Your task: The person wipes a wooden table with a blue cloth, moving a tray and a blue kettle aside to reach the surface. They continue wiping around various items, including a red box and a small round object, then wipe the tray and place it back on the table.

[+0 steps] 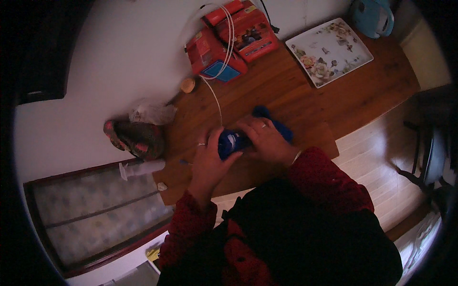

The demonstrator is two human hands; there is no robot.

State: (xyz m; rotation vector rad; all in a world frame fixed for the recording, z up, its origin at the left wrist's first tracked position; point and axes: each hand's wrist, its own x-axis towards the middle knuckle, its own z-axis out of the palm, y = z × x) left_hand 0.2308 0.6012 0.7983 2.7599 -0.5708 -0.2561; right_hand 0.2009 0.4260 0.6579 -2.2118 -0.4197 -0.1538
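Both hands meet over a wooden table around a dark blue object [229, 143] with a white marking, whose exact kind I cannot tell. My left hand [208, 161] grips its left side, thumb along the near edge and a ring on one finger. From the other side my right hand [266, 139] closes over it, fingers curled and partly hiding it. Blue soft-looking material [282, 129] shows beyond and beside my right hand. A thin white cord [217, 98] runs down from the red boxes to my left fingertips; its end is hidden there.
Two red boxes [247, 32] stand against the wall. A floral tray [329, 53] and a blue jug-like container [374, 19] are at the far right. Along the left lie a dark patterned bag [145, 141], clear plastic [152, 112], a translucent tube [143, 168] and a round cork-coloured piece [188, 85].
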